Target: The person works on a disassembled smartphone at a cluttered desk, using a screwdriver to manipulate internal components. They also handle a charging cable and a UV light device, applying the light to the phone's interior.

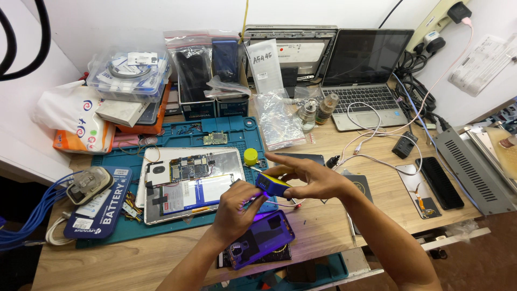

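Note:
My right hand (309, 178) grips a small blue and yellow lamp (272, 184) that throws violet light downward. Below it lies a phone (261, 238) with its back lit purple, resting on a dark part at the wooden table's near edge. My left hand (237, 207) curls over the phone's upper end, fingertips touching the lamp's underside, and I cannot tell whether it holds anything. An opened tablet (188, 183) with its circuit board and battery exposed lies to the left on a teal work mat (161, 229).
A yellow cap (251, 156) stands on the mat. A laptop (363, 81), cables, a black screen panel (441, 183) and a grey metal unit (474, 167) fill the right. Bagged parts, boxes and a blue battery pack (99, 202) crowd the left and back.

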